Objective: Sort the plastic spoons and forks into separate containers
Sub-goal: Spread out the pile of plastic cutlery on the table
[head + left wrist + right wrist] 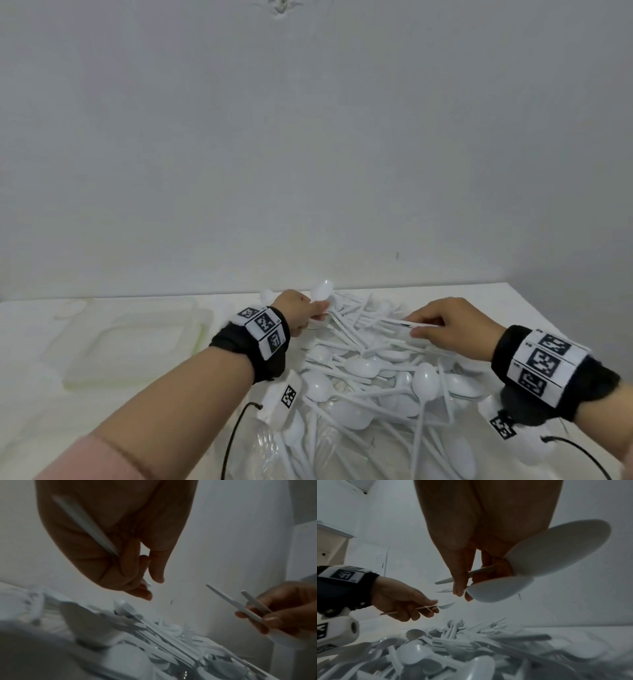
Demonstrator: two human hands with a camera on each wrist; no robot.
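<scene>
A heap of white plastic spoons and forks (359,377) lies on the white table in front of me. My left hand (317,310) hovers over the heap's far left side and pinches one white spoon (322,289) by the handle, bowl pointing away. The left wrist view shows that handle (85,524) running across the palm. My right hand (421,325) is over the heap's far right side and grips two white spoons (556,547), handles (407,322) pointing left. Their bowls lie under the palm in the right wrist view.
Two clear plastic containers (130,339) sit on the table left of the heap, nothing visible in them. A pale wall rises right behind the table's far edge. Black cables hang from both wrist cameras near the front of the heap.
</scene>
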